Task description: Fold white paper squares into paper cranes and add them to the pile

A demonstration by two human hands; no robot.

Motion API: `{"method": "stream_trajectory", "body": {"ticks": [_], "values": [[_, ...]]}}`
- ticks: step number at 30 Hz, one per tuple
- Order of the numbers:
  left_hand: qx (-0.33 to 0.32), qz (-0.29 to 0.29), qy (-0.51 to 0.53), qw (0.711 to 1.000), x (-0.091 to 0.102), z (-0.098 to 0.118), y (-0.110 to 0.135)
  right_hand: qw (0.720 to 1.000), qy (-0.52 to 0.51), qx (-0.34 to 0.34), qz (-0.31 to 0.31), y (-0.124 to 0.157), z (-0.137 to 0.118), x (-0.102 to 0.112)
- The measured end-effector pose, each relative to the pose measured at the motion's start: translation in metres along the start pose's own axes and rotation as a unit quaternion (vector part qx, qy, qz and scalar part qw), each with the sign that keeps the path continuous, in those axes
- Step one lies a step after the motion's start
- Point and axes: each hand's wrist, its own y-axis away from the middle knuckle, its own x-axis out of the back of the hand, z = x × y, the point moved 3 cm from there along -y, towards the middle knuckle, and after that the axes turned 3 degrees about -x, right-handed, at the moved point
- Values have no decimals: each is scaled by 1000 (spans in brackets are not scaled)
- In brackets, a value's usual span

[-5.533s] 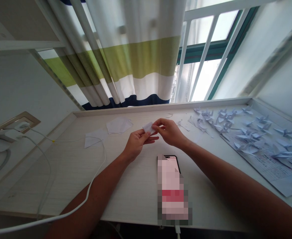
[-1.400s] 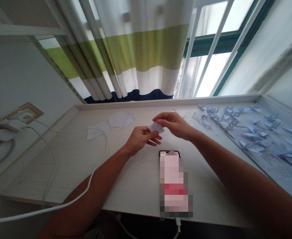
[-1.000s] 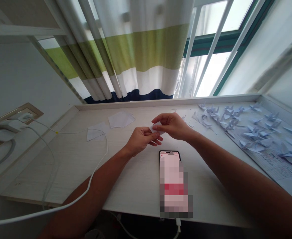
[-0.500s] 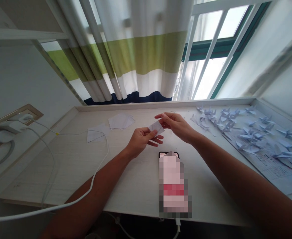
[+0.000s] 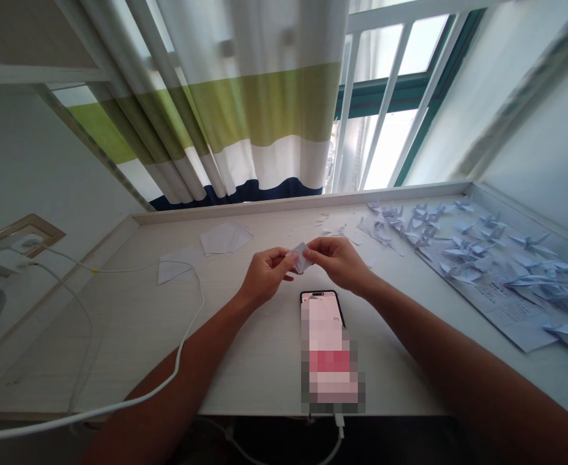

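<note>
Left hand [image 5: 265,276] and right hand [image 5: 338,259] pinch opposite sides of a folded paper [image 5: 302,259] above the table [image 5: 259,368], beyond the phone [image 5: 326,326]. The right hand, looser half a second ago, is now closed on it

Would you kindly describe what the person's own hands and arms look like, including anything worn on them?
The left hand and right hand are both bare, with no gloves. No watch, bracelet or ring shows, though parts of both are hidden. No sleeve shows on the left forearm or right forearm. A white cable crosses in front of the left one.
</note>
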Motion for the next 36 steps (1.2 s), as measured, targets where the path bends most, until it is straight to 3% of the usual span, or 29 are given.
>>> {"method": "stream_trajectory", "body": {"ticks": [5, 24, 31, 36], "values": [[-64, 11, -17, 998, 7, -1, -5, 1000, -5, 3, -10, 2, 4, 1], [16, 77, 81, 994, 5, 3, -3, 1000, -1, 14, -1, 4, 3, -9], [-11, 168, 80, 983, 9, 2, -6, 999, -31, -34, -21, 8, 8, -21], [-49, 161, 75, 983, 8, 3, -5, 997, -75, -31, 1, 11, 8, -26]]}}
